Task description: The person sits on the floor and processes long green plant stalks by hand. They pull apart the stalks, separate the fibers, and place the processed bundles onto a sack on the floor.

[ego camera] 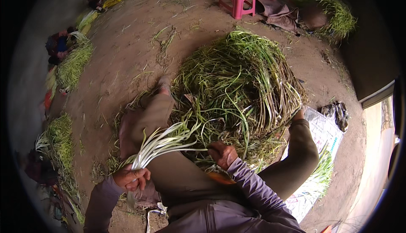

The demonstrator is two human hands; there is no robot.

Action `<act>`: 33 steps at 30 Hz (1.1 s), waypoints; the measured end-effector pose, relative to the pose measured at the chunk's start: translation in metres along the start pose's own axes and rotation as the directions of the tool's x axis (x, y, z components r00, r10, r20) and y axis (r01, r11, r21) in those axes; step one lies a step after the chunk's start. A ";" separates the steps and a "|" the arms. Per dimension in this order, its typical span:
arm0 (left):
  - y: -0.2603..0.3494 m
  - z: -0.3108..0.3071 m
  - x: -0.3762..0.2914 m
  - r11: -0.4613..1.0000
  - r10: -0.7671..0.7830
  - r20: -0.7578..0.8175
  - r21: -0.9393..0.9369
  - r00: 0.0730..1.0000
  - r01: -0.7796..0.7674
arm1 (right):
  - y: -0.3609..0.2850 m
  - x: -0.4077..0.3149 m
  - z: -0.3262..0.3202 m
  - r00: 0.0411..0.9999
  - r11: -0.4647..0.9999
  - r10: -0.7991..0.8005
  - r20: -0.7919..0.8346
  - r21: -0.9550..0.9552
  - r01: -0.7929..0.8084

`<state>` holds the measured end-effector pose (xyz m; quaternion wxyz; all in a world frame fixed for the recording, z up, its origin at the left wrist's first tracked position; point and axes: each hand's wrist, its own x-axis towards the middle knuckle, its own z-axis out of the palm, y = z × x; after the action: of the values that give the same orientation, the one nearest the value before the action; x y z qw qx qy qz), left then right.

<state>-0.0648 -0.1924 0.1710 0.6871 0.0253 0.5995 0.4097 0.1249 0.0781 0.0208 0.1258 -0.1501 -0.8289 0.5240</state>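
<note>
My left hand (132, 178) is closed around a bunch of long white-stalked greens (158, 144), which look like garlic chives or a similar plant. The pale stalks fan out up and to the right over my thigh. My right hand (223, 154) pinches the tip of one white stalk that reaches across from the bunch. Between my spread legs lies a large heap of uncleaned green plants (234, 84), its brownish stems lying to the right. Loose dry leaves and trimmings (253, 152) gather at the heap's near edge, just beyond my right hand.
A printed white sack (320, 131) lies beside my right leg, with cleaned greens (318, 176) on it. A pink plastic stool (237, 1) stands beyond the heap. More green piles (74, 63) and seated people (58, 46) line the left. A doorway sill (377, 93) is at right.
</note>
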 end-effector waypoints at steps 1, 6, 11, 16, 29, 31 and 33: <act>-0.001 0.008 -0.005 0.994 0.052 -0.040 0.101 0.998 -0.048 | -0.008 0.004 0.001 0.993 0.992 0.007 0.116 -0.127 0.008; -0.019 0.000 -0.020 0.952 -0.047 -0.035 0.301 0.998 0.056 | -0.091 0.031 0.029 0.854 0.819 -0.417 0.312 -0.278 0.502; -0.040 -0.009 -0.043 0.873 -0.120 -0.172 0.450 0.978 0.187 | -0.116 0.055 0.116 0.605 0.554 -0.761 0.234 -0.251 0.794; -0.064 -0.022 -0.067 0.473 0.179 -0.363 0.847 0.914 0.244 | -0.106 0.060 0.150 0.529 0.451 -0.799 0.287 -0.296 0.842; -0.111 -0.111 -0.085 0.058 0.509 -0.389 0.905 0.768 0.421 | -0.043 0.054 0.077 0.644 0.528 -0.667 0.374 -0.373 0.763; -0.110 -0.114 -0.088 0.070 0.535 -0.378 0.911 0.755 0.407 | -0.019 0.051 0.067 0.684 0.566 -0.635 0.358 -0.388 0.728; -0.108 -0.115 -0.089 0.047 0.498 -0.408 0.894 0.765 0.446 | -0.003 0.052 0.055 0.748 0.707 -0.436 0.500 -0.324 0.629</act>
<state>-0.0995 -0.3697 0.1538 0.2073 0.3623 0.8993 -0.1301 0.0562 0.0511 0.0035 0.0680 0.1817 -0.9450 0.2633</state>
